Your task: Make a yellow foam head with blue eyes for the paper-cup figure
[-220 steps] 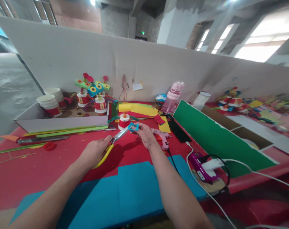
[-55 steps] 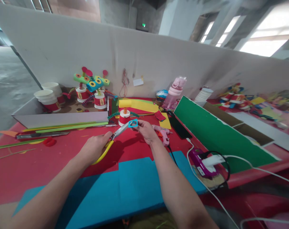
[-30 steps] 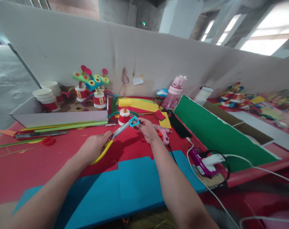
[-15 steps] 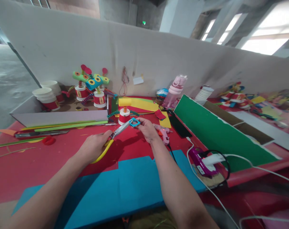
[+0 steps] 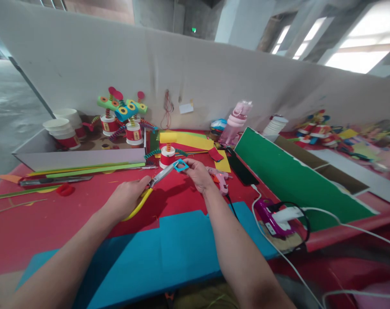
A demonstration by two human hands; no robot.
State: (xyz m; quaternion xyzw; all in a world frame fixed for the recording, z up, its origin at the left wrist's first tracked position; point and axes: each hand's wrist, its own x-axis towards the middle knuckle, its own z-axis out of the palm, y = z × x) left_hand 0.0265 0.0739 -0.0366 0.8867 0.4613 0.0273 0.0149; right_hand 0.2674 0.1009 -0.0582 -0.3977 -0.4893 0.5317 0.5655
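My left hand (image 5: 129, 196) is closed around the yellow handles of a pair of scissors (image 5: 163, 175), whose metal blades point up and to the right. Between the fingertips of my right hand (image 5: 197, 174) is a small blue paper piece (image 5: 181, 165) with an opening in its middle. The tips of the blades meet the left edge of this piece. Just behind stands a red and white paper cup figure (image 5: 167, 156) with a yellow roll on top and green folded paper arms. A pink glue gun (image 5: 221, 179) lies to the right of my right hand.
Finished cup figures (image 5: 134, 133) and stacked cups (image 5: 63, 133) stand in a white box (image 5: 82, 159) at the back left. Rightward are a phone (image 5: 242, 167), a pink bottle (image 5: 235, 124), a purple power strip (image 5: 274, 219) with cables and a green panel (image 5: 288, 180). Blue sheets (image 5: 182, 244) cover the front.
Almost nothing differs. The blue paper piece has turned slightly at the blade tips, while both hands keep their places and their holds.
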